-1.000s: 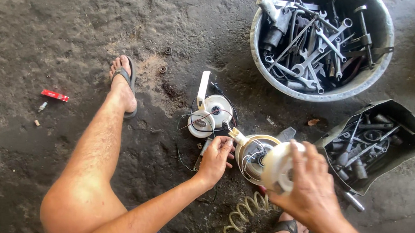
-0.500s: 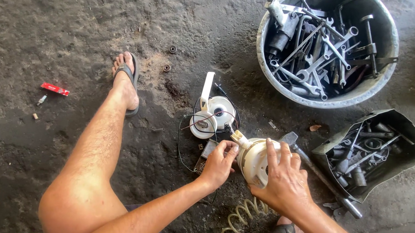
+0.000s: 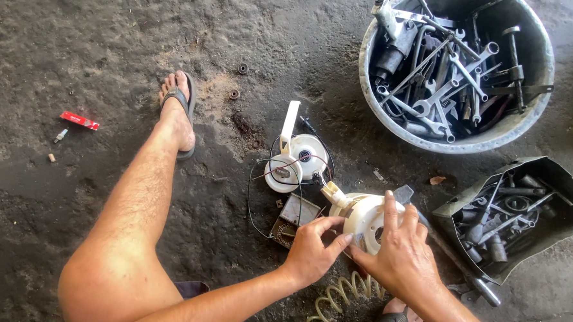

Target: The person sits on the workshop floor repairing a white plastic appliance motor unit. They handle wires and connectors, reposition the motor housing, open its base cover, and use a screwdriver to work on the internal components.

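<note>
Head view, looking down on a stained concrete floor. A round metal basin at upper right holds a heap of wrenches, a clamp and a grey power tool, piled to the rim. Just below it, at the right edge, a dark bent-metal tray holds sockets and short steel parts; a long bar lies along its left side. Between the two containers and the person's bare left leg, the white pump housing lies on the floor at lower centre. The right hand is closed over its near end, fingers spread across the top; the left hand is half curled, thumb and forefinger pinching at the housing's lower edge. Just beyond stands a white round cap with an upright arm, ringed by thin black and red wires. A pale coiled hose lies near the bottom edge, beside the right foot. The left half of the floor lies open, bearing only a small flat red packet near the left edge and two small dark rings beyond the sandalled left foot.
</note>
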